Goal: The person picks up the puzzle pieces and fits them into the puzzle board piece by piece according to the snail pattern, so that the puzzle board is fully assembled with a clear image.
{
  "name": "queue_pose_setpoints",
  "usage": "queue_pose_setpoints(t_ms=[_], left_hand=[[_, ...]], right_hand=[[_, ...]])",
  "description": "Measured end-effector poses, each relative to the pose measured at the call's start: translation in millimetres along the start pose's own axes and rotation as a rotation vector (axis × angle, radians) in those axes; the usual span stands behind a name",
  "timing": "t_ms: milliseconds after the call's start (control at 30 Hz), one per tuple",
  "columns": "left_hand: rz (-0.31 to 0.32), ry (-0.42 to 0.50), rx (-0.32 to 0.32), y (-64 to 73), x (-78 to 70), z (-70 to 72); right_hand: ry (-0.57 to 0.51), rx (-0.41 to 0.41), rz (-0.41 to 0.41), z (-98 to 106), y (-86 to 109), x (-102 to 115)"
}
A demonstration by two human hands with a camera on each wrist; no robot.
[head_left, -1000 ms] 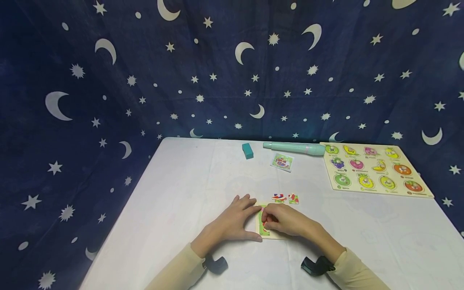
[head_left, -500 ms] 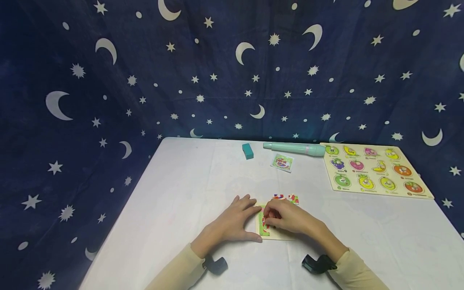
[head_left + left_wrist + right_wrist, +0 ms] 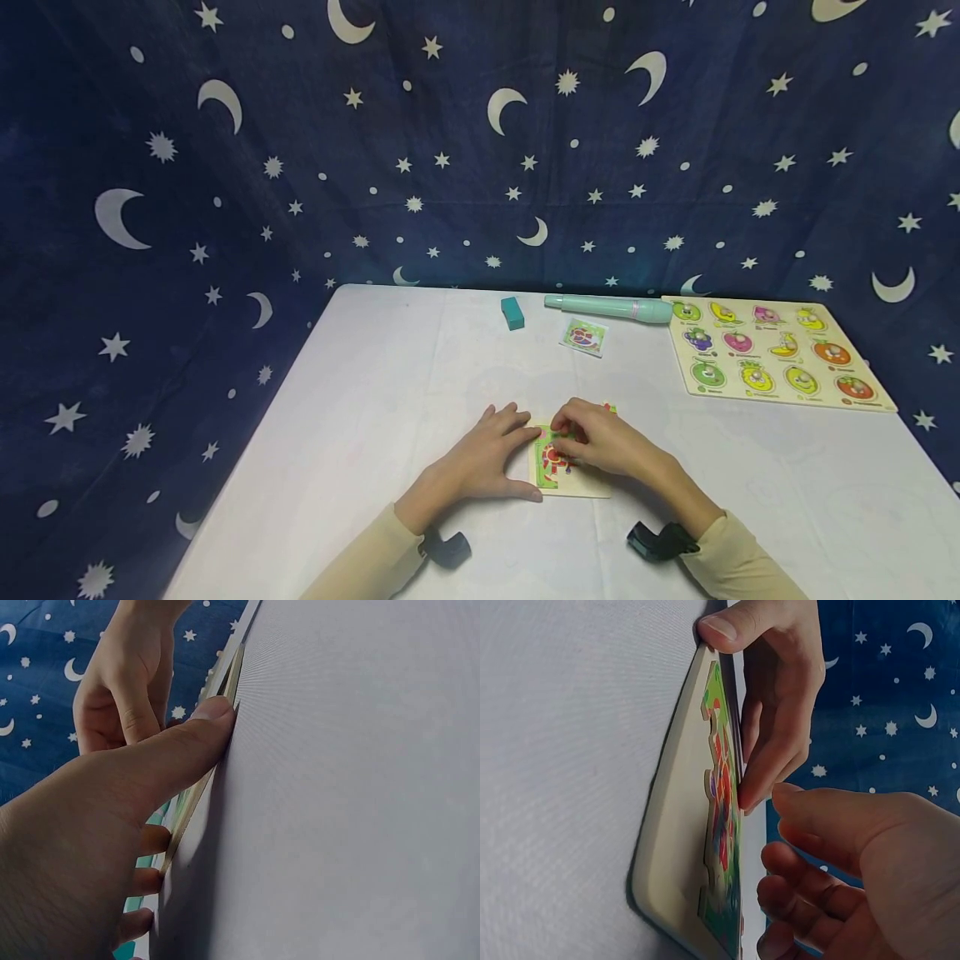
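Observation:
My left hand (image 3: 487, 454) lies at the left side of a small wooden puzzle board (image 3: 592, 486), fingers spread. Its thumb touches the near left corner and its index finger the far left part. Joined green and red puzzle pieces (image 3: 550, 467) cover the board's left and far part; bare wood shows at the near right. My right hand (image 3: 603, 437) hovers over the far part, thumb and fingers loosely bent. In the right wrist view nothing shows between the fingertips of the right hand (image 3: 840, 862). Just past its knuckles one loose puzzle piece (image 3: 611, 408) peeks out, mostly hidden.
Farther back on the white table (image 3: 390, 375) lie a teal block (image 3: 513, 312), a mint-green pen-like stick (image 3: 611, 307) and a small square picture card (image 3: 584, 336). A large fruit peg puzzle (image 3: 776, 354) fills the back right. A star-patterned cloth (image 3: 450, 150) hangs behind.
My right hand has moved away from me across the board, uncovering more red picture and now hiding most of the loose pieces beyond. The left hand has stayed in place.

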State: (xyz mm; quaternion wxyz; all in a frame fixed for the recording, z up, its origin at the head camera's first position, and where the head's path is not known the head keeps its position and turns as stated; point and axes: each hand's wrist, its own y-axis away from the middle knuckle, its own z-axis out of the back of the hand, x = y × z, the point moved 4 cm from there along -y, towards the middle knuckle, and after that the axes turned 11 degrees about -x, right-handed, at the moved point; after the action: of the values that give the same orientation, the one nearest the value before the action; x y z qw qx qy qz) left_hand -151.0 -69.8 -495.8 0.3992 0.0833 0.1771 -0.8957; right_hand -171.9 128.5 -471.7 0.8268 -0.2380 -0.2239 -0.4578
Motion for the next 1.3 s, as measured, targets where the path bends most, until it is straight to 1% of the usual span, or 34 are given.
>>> queue_pose_setpoints(t_ms=[533,833,1033,1200,1300], left_hand=[[0.003,0.0,0.001,0.2,0.2,-0.4],[-0.002,-0.003,-0.001,1.6,-0.4,-1.0],[0.009,-0.001,0.002,1.3,0.2,-1.7],[0.005,-0.005,-0.003,1.0,1.0,-2.4],[-0.003,-0.011,-0.006,0.2,1.4,-2.1]], right_hand=[[0.015,0.011,0.009,-0.4,0.6,-0.5],[0.025,0.056,0.006,-1.8,3.4,-0.5],[0.0,0.105,-0.006,-0.5,4.8,0.1],[0.008,0.122,-0.006,0.6,4.9,-1.2],[0.018,0.117,0.006,1.9,4.5,-2.9]])
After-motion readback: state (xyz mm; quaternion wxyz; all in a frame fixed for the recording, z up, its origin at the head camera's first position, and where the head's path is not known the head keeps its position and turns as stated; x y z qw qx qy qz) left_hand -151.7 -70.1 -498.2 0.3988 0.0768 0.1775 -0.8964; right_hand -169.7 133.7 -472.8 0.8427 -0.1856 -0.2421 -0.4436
